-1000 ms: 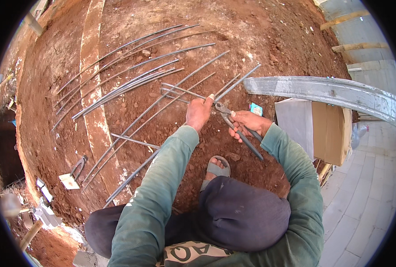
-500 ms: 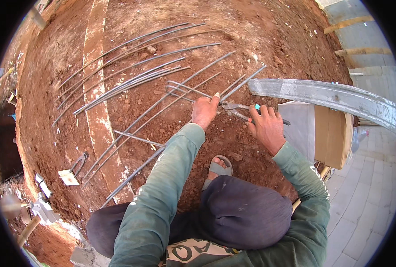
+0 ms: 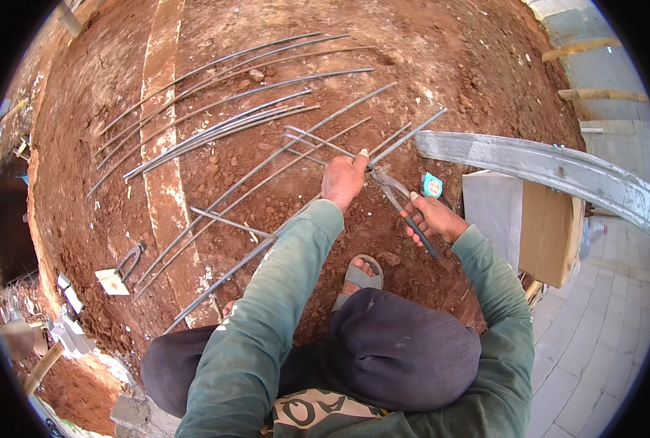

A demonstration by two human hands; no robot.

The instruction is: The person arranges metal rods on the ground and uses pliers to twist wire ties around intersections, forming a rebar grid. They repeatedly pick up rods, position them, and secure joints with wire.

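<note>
My left hand (image 3: 344, 181) is closed around steel rebar, its thumb pressed where a bent stirrup (image 3: 307, 136) meets a long rod (image 3: 412, 136). Dark pincers (image 3: 404, 213) are gripped by the handles in my right hand (image 3: 439, 220). Their jaws touch the rebar joint just beside my left thumb, and the handles look close together. The wire or detail between the jaws is too small to make out. Just beyond my right hand a turquoise tape measure (image 3: 432, 185) lies on the soil. A short crosspiece (image 3: 231, 224) spans the rods to the left.
Several loose rods (image 3: 223, 131) lie on red soil at the far left. A second pair of pincers (image 3: 130, 257) rests by a small pale piece (image 3: 112, 282). On the right are a galvanised metal channel (image 3: 529, 157), a cardboard box (image 3: 547, 233) and paving (image 3: 587, 314).
My right hand has swung the pincers' handles downward and toward me, and they have come closer together. The tape measure now shows fully. My left hand keeps its hold at the joint.
</note>
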